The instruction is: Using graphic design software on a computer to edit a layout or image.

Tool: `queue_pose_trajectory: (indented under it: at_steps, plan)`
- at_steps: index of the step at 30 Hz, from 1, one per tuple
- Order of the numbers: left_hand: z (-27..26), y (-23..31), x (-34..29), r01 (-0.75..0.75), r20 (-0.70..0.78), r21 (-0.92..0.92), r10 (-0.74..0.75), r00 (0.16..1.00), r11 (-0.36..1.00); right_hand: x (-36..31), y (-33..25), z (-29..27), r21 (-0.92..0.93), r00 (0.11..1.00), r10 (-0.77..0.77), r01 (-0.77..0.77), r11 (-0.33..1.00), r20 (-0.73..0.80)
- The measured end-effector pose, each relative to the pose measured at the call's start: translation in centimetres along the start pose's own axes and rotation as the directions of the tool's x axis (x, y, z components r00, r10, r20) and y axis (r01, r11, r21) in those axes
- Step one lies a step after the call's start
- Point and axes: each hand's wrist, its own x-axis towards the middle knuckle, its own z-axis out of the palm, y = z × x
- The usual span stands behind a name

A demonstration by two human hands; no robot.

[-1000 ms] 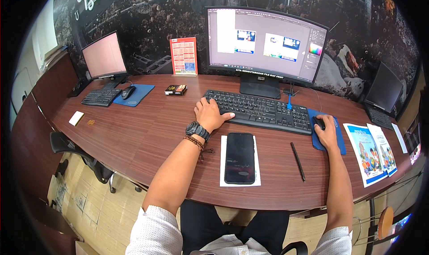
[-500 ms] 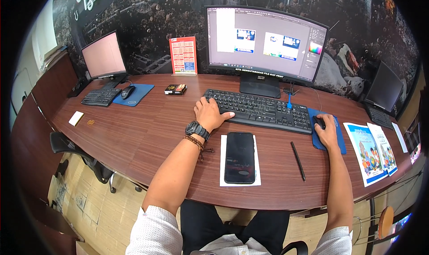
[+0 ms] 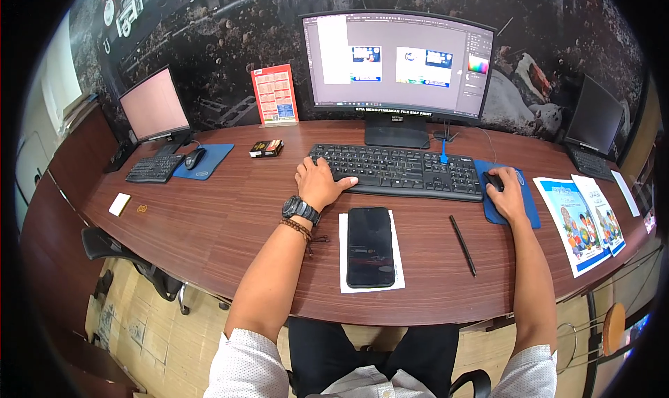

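Nothing shifted since a second ago: left hand (image 3: 319,180) still flat, fingers spread, on black keyboard (image 3: 398,170); right hand (image 3: 506,192) still cupped over mouse (image 3: 493,181) (blue pad beneath) on worktop (image 3: 230,217).

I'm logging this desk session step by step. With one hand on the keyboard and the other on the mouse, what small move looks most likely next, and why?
Probably a short mouse nudge or click. The right hand covers the black mouse on the blue pad, the left hand rests at the keyboard's left end, and the monitor shows a design layout open.
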Motion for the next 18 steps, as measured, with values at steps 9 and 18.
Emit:
queue_pose_trajectory:
  at_steps: [9,18]
  plan:
    - [-0.4,0.3,-0.1,0.003,0.031,-0.020,-0.003,1.000,1.000,0.2,-2.5,-0.5,-0.119,0.977,-0.206,0.198,0.973,-0.056]
    - [-0.1,-0.1,0.0,-0.014,0.026,0.011,0.014,1.000,1.000,0.1,-2.5,-0.1,-0.054,0.973,-0.230,0.229,0.972,-0.011]
